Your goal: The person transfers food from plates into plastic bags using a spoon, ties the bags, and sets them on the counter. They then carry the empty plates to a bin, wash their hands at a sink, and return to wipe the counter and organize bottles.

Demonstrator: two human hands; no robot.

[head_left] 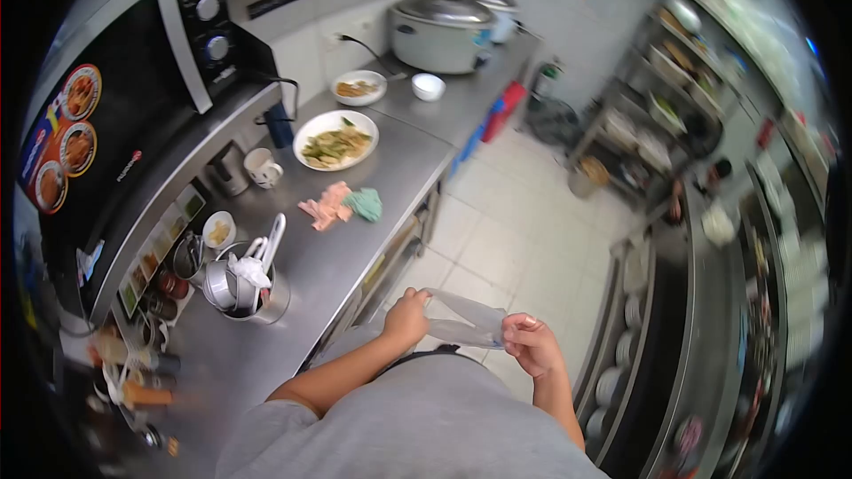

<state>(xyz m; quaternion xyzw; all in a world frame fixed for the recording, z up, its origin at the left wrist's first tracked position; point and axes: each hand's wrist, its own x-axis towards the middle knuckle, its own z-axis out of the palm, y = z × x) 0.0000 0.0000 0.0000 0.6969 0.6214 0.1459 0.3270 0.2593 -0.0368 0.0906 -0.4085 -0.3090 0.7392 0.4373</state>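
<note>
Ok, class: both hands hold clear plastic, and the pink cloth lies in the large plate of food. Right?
No: the head view shows the pink cloth on the metal counter beside the plate. The left hand and right hand do hold the clear plastic.

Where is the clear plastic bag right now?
Head view, below and slightly right of center: the clear plastic bag is held between the left hand and right hand, seen against the tiled floor.

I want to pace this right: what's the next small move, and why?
Probably work the right hand's fingers further between the clear plastic's edges while the left hand holds: both hands grip it, and it looks only partly spread.
</note>
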